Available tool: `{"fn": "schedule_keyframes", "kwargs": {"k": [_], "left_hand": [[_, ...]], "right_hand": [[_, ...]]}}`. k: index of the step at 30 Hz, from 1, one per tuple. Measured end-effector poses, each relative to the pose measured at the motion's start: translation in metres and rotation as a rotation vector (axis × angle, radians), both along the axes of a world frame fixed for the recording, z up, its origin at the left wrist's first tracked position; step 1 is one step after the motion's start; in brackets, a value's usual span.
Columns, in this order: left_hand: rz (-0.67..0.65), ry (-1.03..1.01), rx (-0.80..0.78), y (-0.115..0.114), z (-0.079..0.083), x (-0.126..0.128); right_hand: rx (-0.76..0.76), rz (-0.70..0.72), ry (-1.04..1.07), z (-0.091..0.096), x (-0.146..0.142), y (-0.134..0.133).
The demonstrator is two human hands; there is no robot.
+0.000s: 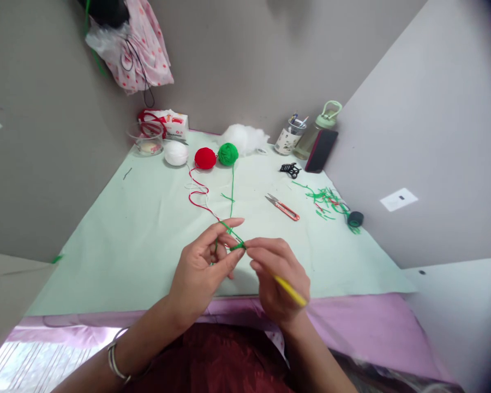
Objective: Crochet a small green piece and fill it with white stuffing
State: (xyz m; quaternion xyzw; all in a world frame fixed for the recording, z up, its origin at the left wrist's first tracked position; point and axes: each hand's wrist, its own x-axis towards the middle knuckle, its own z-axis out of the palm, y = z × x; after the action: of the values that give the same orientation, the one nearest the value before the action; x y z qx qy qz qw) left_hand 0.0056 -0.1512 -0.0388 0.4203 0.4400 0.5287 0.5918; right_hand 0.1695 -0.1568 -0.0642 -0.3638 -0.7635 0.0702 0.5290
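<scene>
My left hand (204, 262) is closed in a pinch on a strand of green yarn (231, 188), with the index finger stretched out and the yarn looped over it. My right hand (279, 275) grips a yellow crochet hook (289, 290) whose tip meets the green yarn between the two hands. The strand runs back over the pale green table cover (139, 240) to a green yarn ball (228, 154). Beside that ball lie a red yarn ball (205, 158) and a white yarn ball (175, 153), with red and white strands trailing forward.
Small red-handled snips (282, 207) lie right of centre. Green yarn clippings (326, 199) and a dark tape roll (355, 219) sit at the right edge. At the back stand white stuffing (244, 137), a pen cup (289, 137), a bottle (319, 131), a phone (321, 150), a hair clip (290, 170).
</scene>
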Motion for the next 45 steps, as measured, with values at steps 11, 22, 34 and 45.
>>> {"fn": "schedule_keyframes", "kwargs": {"k": [11, 22, 34, 45], "left_hand": [[-0.196, -0.438, -0.224, 0.008, 0.002, -0.007], [-0.193, -0.503, -0.287, 0.009, -0.006, -0.003], [-0.136, -0.353, -0.148, 0.005, -0.003, -0.001], [-0.085, -0.209, -0.080, 0.003, -0.005, -0.007]], "right_hand": [[-0.320, 0.118, 0.587, 0.014, -0.011, 0.010], [-0.042, -0.040, 0.179, 0.005, -0.011, 0.004], [-0.511, 0.167, 0.665, 0.006, -0.009, 0.016], [-0.347, 0.070, 0.391, 0.015, -0.003, 0.006]]}}
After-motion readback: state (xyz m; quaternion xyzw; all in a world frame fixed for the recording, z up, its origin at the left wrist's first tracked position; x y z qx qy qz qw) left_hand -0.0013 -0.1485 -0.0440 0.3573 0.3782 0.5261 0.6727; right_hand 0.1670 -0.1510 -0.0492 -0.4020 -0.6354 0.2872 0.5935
